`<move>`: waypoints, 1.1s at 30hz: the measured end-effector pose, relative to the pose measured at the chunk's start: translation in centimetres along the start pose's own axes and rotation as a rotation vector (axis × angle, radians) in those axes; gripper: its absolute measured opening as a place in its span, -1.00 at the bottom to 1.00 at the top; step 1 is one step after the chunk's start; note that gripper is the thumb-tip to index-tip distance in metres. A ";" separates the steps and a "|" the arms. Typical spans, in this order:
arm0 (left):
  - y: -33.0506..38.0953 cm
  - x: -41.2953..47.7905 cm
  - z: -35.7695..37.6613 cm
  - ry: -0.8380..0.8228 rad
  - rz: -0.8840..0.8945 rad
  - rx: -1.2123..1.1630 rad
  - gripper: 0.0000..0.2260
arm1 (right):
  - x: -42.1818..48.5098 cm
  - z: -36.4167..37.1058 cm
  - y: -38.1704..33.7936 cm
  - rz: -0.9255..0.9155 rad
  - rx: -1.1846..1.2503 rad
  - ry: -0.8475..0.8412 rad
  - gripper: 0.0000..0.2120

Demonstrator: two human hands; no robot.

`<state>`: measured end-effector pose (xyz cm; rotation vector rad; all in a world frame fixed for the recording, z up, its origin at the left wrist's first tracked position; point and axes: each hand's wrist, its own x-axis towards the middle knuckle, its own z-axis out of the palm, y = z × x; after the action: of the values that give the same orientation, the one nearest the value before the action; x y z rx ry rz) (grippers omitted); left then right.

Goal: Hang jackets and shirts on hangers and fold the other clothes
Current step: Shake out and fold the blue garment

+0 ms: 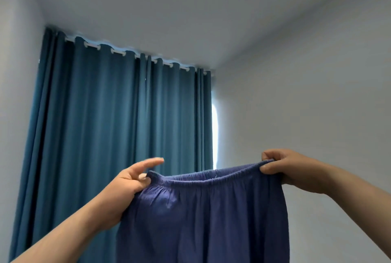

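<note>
Two hands up before the curtain (118, 127): trousers (203, 216) hanging between them by the waistband (207, 174), left hand (124, 186) pinching one end, right hand (289, 167) the other; best kept level and taut, for folding.

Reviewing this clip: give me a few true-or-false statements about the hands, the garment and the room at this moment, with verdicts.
1. Both hands hold the blue garment by its elastic waistband. True.
2. The left hand has let go of the cloth. False: it pinches the waistband's left end, index finger extended.
3. The right hand pinches the waistband's right end. True.
4. The garment hangs on a hanger. False: no hanger shows; the hands alone hold it up.
5. The curtain behind is red. False: it is teal blue.
</note>
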<state>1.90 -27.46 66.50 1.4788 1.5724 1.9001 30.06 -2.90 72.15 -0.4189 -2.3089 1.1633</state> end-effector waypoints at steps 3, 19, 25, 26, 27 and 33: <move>1.3 -0.7 -0.8 -0.115 0.022 0.257 -0.79 | 0.2 -0.5 0.4 -0.005 0.208 -0.026 -0.73; 1.9 0.2 1.8 0.116 -0.466 -0.177 -0.80 | 0.4 5.9 -1.7 0.203 0.525 0.088 -0.83; 3.0 -2.4 7.4 -0.035 -0.169 -0.127 -0.86 | -1.1 12.4 -3.5 -0.062 0.548 0.071 -0.92; 3.1 -2.8 7.9 -0.077 -0.139 -0.141 -0.83 | -1.5 13.0 -3.7 -0.106 0.523 0.069 -0.92; 3.3 -3.1 8.1 -0.113 -0.128 -0.182 -0.76 | -1.9 13.3 -4.0 -0.145 0.495 0.078 -0.91; 2.9 -4.5 8.7 -0.116 -0.018 -0.177 -0.83 | -3.9 13.4 -5.2 -0.208 0.513 0.012 -0.86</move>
<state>12.10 -26.81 65.63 1.4660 1.3259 1.8540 25.33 -16.59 68.49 0.0047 -1.8894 1.5667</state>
